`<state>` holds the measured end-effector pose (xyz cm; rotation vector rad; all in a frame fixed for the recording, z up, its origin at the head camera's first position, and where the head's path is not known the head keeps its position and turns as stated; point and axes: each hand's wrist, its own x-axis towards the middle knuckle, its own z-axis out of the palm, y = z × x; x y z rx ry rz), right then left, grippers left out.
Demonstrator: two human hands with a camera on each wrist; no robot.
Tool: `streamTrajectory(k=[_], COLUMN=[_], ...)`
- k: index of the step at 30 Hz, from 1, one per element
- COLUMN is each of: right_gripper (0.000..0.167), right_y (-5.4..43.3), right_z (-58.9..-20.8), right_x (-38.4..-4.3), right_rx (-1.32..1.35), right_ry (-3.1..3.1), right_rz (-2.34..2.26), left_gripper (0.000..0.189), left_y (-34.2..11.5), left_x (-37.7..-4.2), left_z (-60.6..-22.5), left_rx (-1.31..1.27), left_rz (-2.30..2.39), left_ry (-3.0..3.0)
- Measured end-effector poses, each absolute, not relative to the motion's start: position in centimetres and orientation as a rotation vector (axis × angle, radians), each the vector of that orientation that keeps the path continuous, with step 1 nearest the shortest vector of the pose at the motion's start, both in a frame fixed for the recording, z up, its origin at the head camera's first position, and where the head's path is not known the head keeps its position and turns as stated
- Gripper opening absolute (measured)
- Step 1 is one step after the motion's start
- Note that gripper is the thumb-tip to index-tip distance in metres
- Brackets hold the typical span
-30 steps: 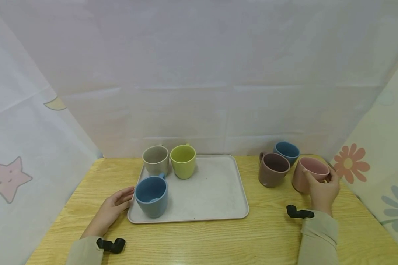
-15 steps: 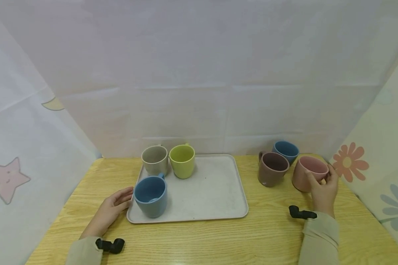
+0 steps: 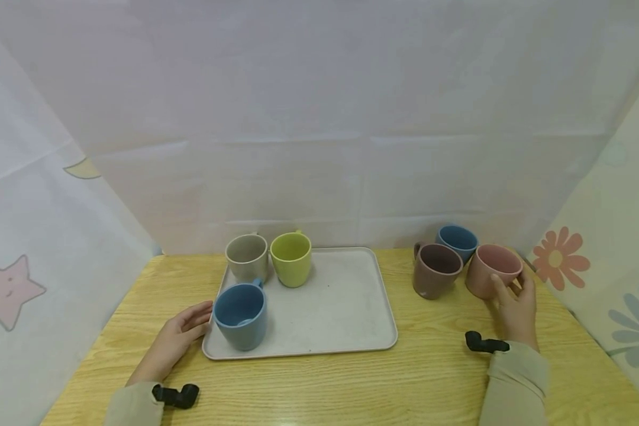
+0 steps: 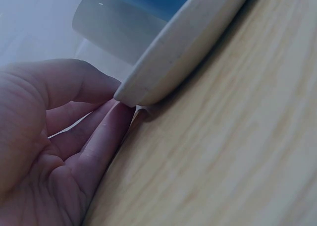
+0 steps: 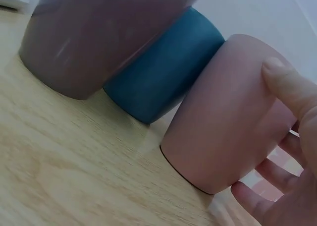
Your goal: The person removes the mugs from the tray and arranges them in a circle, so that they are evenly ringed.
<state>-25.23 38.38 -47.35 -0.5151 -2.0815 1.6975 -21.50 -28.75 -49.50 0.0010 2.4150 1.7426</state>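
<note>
On the right of the table, a pink mug (image 3: 481, 277) stands in my right hand (image 3: 518, 307). My thumb lies on its near wall while my other fingers reach round its right side, partly hidden. Just left of it are a mauve mug (image 3: 431, 278) and, behind, a blue mug (image 5: 166, 70). My left hand (image 3: 173, 340) rests on the table, its fingertips touching the left edge of a pale tray (image 3: 330, 313). Nearest to those fingers on the tray is another blue mug (image 3: 245, 328).
A grey-beige mug (image 3: 245, 272) and a lime-green mug (image 3: 293, 272) stand at the tray's back left. Behind the wooden table (image 3: 319, 390) hangs a pale cloth (image 3: 319, 148), with printed side cloths to the left and right.
My right hand and the pink mug have shifted slightly back and left, bringing the mug closer to the rear blue mug. My left hand keeps its place at the tray's edge.
</note>
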Motion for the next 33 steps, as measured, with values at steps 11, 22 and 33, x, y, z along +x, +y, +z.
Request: streamTrajectory(k=[11, 22, 33], right_gripper=[0.069, 0.038, 0.032], right_y=[37.6, 34.3, 27.1], right_z=[-45.2, -40.0, -38.4], right_x=[-25.5, -25.2, -25.9], right_rx=[-0.634, -0.544, -0.183], right_ry=[-1.969, -1.897, -2.113], right_rz=[1.597, 1.388, 1.389], left_gripper=[0.062, 0.063, 0.064], left_y=[-28.7, -28.8, -28.7], left_x=[-21.5, -21.5, -21.4], left_z=[-49.5, -49.4, -49.4], left_rx=[0.003, -0.010, -0.010], left_rz=[1.736, 1.731, 1.728], left_ry=[2.423, 2.422, 2.429])
